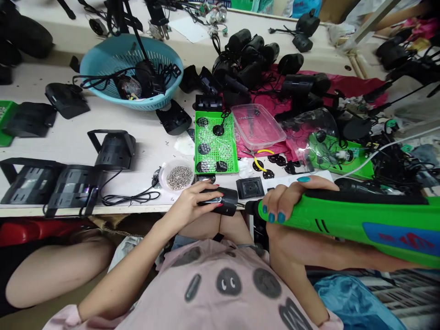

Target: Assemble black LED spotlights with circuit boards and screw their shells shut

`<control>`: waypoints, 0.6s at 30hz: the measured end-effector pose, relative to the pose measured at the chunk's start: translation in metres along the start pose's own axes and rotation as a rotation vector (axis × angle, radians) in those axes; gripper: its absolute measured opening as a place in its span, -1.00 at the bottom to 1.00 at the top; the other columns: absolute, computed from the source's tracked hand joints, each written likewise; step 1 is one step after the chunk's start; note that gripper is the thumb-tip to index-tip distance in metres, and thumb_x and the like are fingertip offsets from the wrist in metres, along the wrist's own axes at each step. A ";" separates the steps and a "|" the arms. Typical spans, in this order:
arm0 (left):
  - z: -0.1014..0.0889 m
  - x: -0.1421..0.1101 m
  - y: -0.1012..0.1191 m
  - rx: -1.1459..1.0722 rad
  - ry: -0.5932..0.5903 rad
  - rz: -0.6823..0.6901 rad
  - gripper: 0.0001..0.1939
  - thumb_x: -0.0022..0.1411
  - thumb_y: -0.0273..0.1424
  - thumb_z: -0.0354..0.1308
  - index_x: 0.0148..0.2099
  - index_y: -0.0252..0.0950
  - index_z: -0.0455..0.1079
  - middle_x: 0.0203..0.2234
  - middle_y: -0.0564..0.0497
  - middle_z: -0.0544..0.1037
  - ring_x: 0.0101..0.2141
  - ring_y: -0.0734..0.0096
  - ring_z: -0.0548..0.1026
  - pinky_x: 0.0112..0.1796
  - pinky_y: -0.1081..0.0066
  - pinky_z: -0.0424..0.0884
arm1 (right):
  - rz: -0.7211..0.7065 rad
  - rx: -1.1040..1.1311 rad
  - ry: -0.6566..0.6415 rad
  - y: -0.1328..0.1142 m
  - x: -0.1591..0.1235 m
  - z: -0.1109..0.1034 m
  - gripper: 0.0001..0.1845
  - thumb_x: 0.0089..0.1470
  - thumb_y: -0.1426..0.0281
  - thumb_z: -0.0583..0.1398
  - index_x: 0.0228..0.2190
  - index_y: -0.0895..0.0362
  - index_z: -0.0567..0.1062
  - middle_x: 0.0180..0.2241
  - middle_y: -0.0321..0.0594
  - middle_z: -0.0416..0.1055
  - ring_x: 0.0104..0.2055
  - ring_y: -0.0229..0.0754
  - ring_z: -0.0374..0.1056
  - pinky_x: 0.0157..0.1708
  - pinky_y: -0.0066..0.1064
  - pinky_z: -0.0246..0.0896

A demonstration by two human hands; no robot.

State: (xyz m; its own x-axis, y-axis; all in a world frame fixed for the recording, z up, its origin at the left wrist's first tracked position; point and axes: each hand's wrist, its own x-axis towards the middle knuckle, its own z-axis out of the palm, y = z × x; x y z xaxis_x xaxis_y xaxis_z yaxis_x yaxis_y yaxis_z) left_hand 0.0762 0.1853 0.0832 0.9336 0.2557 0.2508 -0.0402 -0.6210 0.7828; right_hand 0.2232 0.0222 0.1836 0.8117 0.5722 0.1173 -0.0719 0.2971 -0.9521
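Observation:
My left hand (pixel 194 200) is closed around a black plastic housing (pixel 228 201) at the table's front edge, above my lap. In my right hand (pixel 286 200) is a green electric screwdriver (pixel 338 214), held level with its body stretching to the right. Its bit points left at the housing's right end and seems to touch it, though the exact contact is too small to make out. Just behind my left hand stands a round clear tub (pixel 166 173) of small metal screws (pixel 179 177). A black square part (pixel 250 188) lies behind the bit.
A green perforated tray (pixel 234 160) holds black round discs. Near it are yellow-handled pliers (pixel 257 162) and a clear plastic box (pixel 275 135). A blue basket (pixel 103 103) holds cabled parts. Black lamp-like units with brackets (pixel 115 151) stand at left. Another person's leg (pixel 58 270) is at lower left.

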 end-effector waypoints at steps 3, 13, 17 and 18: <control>0.004 -0.001 0.000 -0.015 0.032 -0.044 -0.73 0.28 -0.28 0.26 0.01 -0.14 0.58 -0.06 -0.11 0.60 -0.03 0.17 0.52 -0.02 0.11 0.47 | -0.231 0.040 0.001 0.000 -0.001 0.010 -0.46 0.00 -0.20 0.17 -0.21 -0.04 0.49 -0.67 -0.43 0.14 -0.69 -0.23 0.09 -0.64 -0.33 0.09; 0.012 -0.001 0.014 0.045 0.033 -0.157 -0.72 0.26 -0.31 0.28 0.02 -0.08 0.58 -0.13 -0.08 0.50 -0.12 0.18 0.43 -0.08 0.14 0.40 | -0.232 0.060 -0.044 -0.002 0.000 0.021 -0.51 0.09 -0.14 0.15 -0.21 -0.02 0.53 -0.67 -0.41 0.17 -0.68 -0.23 0.10 -0.64 -0.32 0.13; 0.010 0.003 0.018 0.067 -0.021 -0.182 -0.72 0.31 -0.30 0.23 0.06 -0.06 0.56 -0.07 -0.09 0.50 -0.09 0.15 0.41 -0.06 0.11 0.39 | -0.254 -0.012 -0.006 0.003 0.000 0.016 -0.39 -0.11 -0.28 0.20 -0.21 -0.11 0.50 -0.69 -0.44 0.10 -0.69 -0.19 0.05 -0.65 -0.29 0.08; 0.009 0.003 0.019 0.065 -0.035 -0.181 -0.71 0.32 -0.30 0.22 0.07 -0.05 0.56 -0.05 -0.09 0.51 -0.08 0.14 0.41 -0.05 0.10 0.39 | -0.240 -0.027 -0.002 0.004 0.001 0.014 -0.37 -0.15 -0.30 0.21 -0.22 -0.13 0.48 -0.69 -0.45 0.09 -0.69 -0.19 0.03 -0.64 -0.29 0.07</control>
State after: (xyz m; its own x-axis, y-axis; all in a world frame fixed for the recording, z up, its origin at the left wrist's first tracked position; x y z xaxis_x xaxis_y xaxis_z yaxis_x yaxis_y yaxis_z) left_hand 0.0817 0.1677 0.0937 0.9355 0.3421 0.0883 0.1514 -0.6139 0.7747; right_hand 0.2150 0.0348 0.1839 0.8024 0.4891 0.3421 0.1386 0.4048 -0.9038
